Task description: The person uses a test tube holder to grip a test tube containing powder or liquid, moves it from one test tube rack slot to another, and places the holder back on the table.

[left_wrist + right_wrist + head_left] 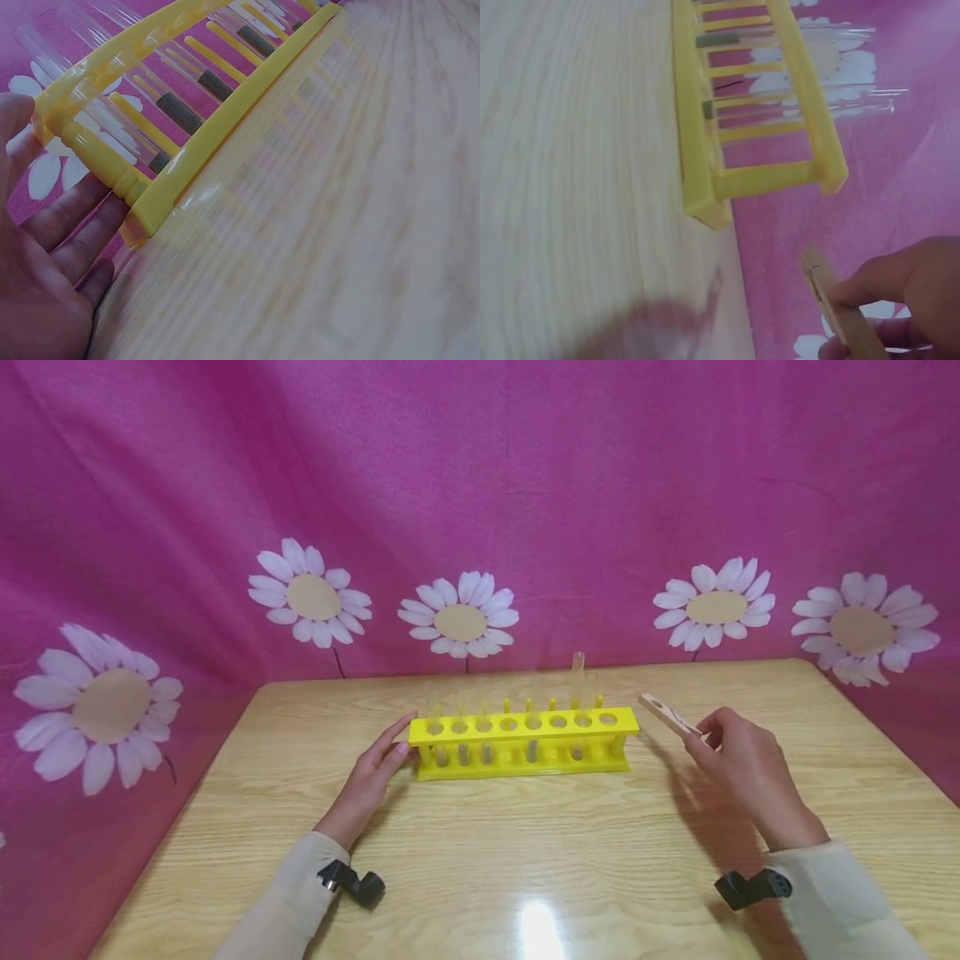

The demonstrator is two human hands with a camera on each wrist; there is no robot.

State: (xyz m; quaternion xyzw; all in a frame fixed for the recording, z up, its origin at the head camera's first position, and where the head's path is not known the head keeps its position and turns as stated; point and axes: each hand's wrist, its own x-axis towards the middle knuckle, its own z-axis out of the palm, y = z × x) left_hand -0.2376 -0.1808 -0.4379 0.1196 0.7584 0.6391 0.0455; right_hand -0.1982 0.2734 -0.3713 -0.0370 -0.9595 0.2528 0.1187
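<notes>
A yellow test tube rack (pixel 522 770) stands upright on the table, with several clear glass test tubes in its holes. Dark material fills the bottoms of the tubes, as in one test tube (pixel 178 114) in the left wrist view. Toward the rack's right, one tube (pixel 578 665) sticks up higher than the others. My left hand (pixel 372 770) holds the rack's left end, the thumb by the top bar and fingers against the end post. My right hand (pixel 746 767) pinches a wooden test tube clamp (pixel 663 712), raised just right of the rack and apart from it.
The light wooden table (pixel 480 852) runs in front of and around the rack. Behind it hangs a magenta cloth (pixel 570 510) printed with white flowers. Black wrist cameras (pixel 752 888) sit on both pale sleeves.
</notes>
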